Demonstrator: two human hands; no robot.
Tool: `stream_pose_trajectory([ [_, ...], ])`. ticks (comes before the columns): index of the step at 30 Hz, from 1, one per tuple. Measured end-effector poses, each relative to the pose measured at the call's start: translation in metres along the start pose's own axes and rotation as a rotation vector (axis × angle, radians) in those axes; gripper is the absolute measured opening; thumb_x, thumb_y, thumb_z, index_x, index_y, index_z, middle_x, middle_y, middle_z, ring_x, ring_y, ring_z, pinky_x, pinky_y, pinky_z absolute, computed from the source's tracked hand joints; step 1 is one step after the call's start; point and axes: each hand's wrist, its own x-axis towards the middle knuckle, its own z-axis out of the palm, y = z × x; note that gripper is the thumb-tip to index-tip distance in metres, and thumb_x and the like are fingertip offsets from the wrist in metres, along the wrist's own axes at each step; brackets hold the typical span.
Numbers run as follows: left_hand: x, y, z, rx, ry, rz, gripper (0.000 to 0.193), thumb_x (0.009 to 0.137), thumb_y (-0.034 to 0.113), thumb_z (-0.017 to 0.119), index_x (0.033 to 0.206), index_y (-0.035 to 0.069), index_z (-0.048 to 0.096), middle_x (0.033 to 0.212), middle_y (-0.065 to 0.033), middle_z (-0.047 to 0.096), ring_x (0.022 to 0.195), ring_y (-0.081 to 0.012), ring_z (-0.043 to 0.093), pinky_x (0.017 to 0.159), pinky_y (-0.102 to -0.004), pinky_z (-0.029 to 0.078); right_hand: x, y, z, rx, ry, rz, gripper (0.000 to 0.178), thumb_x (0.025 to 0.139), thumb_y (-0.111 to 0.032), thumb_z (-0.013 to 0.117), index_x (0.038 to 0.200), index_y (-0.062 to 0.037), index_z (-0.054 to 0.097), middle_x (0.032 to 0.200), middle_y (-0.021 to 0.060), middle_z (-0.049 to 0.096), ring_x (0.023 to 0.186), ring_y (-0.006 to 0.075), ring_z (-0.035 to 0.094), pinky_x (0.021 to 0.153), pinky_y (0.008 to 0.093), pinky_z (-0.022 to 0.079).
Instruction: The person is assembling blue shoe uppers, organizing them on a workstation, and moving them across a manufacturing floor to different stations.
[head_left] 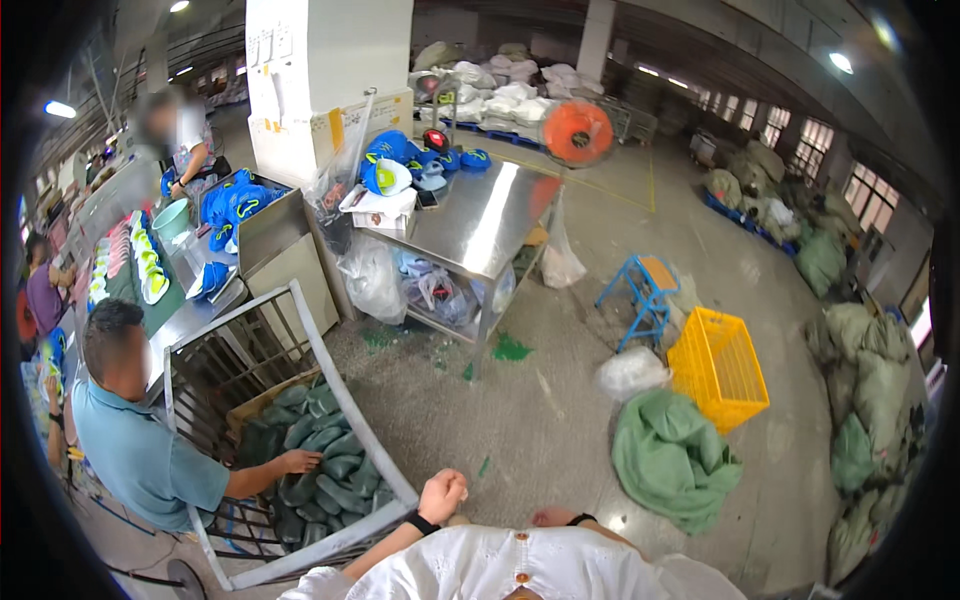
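My left hand, with a dark band at the wrist, is held in front of my white shirt. Its fingers are curled in and I see nothing in them. Close to my body is my right hand, also banded at the wrist; its fingers are mostly hidden. Nearest to my left hand stands a grey metal-framed cart, holding many dark green foot-shaped pieces that look like shoe lasts. A co-worker in a teal shirt reaches into the cart, one hand on the pieces.
A steel table with blue caps stands ahead. On the right are a yellow crate, a green sack, a clear plastic bag and a blue stool. An orange fan stands farther back, and sacks line the right wall.
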Motion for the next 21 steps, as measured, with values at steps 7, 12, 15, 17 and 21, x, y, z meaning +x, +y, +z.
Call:
stream_pose_trajectory([
  [7, 0.140, 0.052, 0.028, 0.345, -0.082, 0.186, 0.022, 0.078, 0.027, 0.058, 0.081, 0.006, 0.060, 0.074, -0.0130, 0.060, 0.061, -0.0275, 0.059, 0.055, -0.0353, 0.045, 0.031, 0.094, -0.092, -0.080, 0.196, 0.241, 0.027, 0.083, -0.021, 0.044, 0.098, -0.0098, 0.063, 0.101, 0.0128, 0.061, 0.096, 0.0272, 0.057, 0.083, 0.0387, 0.043],
  [12, 0.211, 0.020, 0.027, 0.412, -0.027, -0.017, 0.025, 0.077, 0.028, 0.059, 0.084, 0.004, 0.061, 0.069, -0.0141, 0.060, 0.063, -0.0292, 0.060, 0.057, -0.0356, 0.047, 0.100, 0.159, -0.166, 0.113, 0.033, 0.278, 0.027, 0.083, -0.020, 0.046, 0.095, -0.0037, 0.063, 0.103, 0.0130, 0.061, 0.099, 0.0272, 0.055, 0.082, 0.0373, 0.043],
  [15, 0.247, 0.026, 0.020, 0.385, 0.062, -0.140, 0.026, 0.077, 0.028, 0.057, 0.085, 0.004, 0.062, 0.066, -0.0123, 0.061, 0.062, -0.0261, 0.061, 0.057, -0.0339, 0.047, 0.108, 0.107, -0.258, -0.064, -0.131, 0.382, 0.027, 0.083, -0.020, 0.046, 0.095, -0.0017, 0.062, 0.104, 0.0135, 0.060, 0.099, 0.0279, 0.055, 0.081, 0.0379, 0.042],
  [17, 0.266, 0.062, 0.016, 0.332, 0.141, -0.197, 0.024, 0.078, 0.026, 0.056, 0.084, 0.003, 0.062, 0.063, -0.0088, 0.061, 0.059, -0.0209, 0.061, 0.056, -0.0313, 0.047, 0.155, 0.127, -0.298, 0.003, -0.060, 0.433, 0.031, 0.086, -0.022, 0.042, 0.100, -0.0017, 0.060, 0.107, 0.0142, 0.058, 0.098, 0.0294, 0.054, 0.082, 0.0415, 0.040],
  [21, 0.296, 0.040, -0.004, 0.414, 0.304, -0.187, 0.019, 0.076, 0.020, 0.056, 0.084, 0.004, 0.062, 0.060, -0.0085, 0.062, 0.056, -0.0187, 0.062, 0.055, -0.0296, 0.048, 0.283, 0.095, -0.402, -0.540, 0.007, 0.054, 0.034, 0.086, -0.021, 0.039, 0.102, 0.0007, 0.059, 0.105, 0.0186, 0.059, 0.095, 0.0298, 0.057, 0.080, 0.0407, 0.044],
])
